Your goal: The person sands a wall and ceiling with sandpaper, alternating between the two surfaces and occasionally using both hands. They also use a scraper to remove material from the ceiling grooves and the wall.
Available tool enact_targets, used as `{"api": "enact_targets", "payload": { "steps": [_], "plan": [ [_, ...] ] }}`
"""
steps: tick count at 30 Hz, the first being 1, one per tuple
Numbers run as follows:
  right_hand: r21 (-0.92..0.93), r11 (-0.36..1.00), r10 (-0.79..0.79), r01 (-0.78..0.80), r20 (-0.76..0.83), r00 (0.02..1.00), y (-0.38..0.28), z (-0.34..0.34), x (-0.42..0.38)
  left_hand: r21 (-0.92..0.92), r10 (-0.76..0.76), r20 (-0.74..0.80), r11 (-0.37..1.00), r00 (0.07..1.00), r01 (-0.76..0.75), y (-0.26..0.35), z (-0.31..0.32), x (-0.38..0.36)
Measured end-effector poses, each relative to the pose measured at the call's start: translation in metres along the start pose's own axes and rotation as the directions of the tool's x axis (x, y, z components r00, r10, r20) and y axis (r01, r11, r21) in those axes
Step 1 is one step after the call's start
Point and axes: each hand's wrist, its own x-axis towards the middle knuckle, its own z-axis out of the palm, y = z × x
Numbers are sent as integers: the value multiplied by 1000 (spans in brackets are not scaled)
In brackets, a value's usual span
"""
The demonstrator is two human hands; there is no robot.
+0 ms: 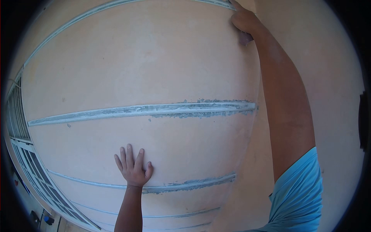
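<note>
My left hand (136, 170) lies flat against the peach-coloured wall (135, 73), its fingers spread, just above a lower pale-blue groove strip (89, 180). It holds nothing. High at the upper right, my right hand (245, 21) is closed at the right end of the top groove strip (216, 2). Below its palm sticks out a corner of a thin purplish-brown sheet, which looks like sandpaper (246, 38). Most of that sheet is hidden by the hand. Between the two hands runs a wide middle groove strip (154, 110) with ragged grey-blue edges.
The wall meets a side wall (320, 58) at a corner on the right. On the left is a window with a white grille (42, 174). A small blue object (48, 220) sits on the floor at lower left. Narrower strips (177, 215) cross the wall low down.
</note>
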Motion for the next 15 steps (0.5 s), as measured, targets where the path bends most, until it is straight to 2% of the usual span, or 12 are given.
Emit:
{"api": "enact_targets", "payload": {
  "steps": [2, 6, 8, 9, 11, 15],
  "plan": [
    [-65, 992, -108, 110, 31, 994, 5, 2, 7, -6, 1, 0, 1000, 1000, -1, 1, 0, 1],
    [14, 1000, -17, 18, -23, 1000, 14, 11, 11, -12, 4, -8, 1000, 1000, -4, 0, 0, 0],
    [-210, 927, -334, 310, -90, 938, 19, 18, 17, -9, 4, -10, 1000, 1000, -4, 0, 1, 1],
    [-207, 928, -332, 309, -90, 939, 24, 17, 20, -6, 5, -3, 1000, 1000, -5, -1, 0, 0],
    [68, 998, 5, -6, 27, 1000, -14, -14, -40, -2, 6, 1, 1000, 1000, -6, 0, -1, 0],
    [-18, 996, -89, 88, -17, 996, 4, 7, -8, -11, 8, 6, 1000, 1000, -8, -1, 0, 0]
  ]
}}
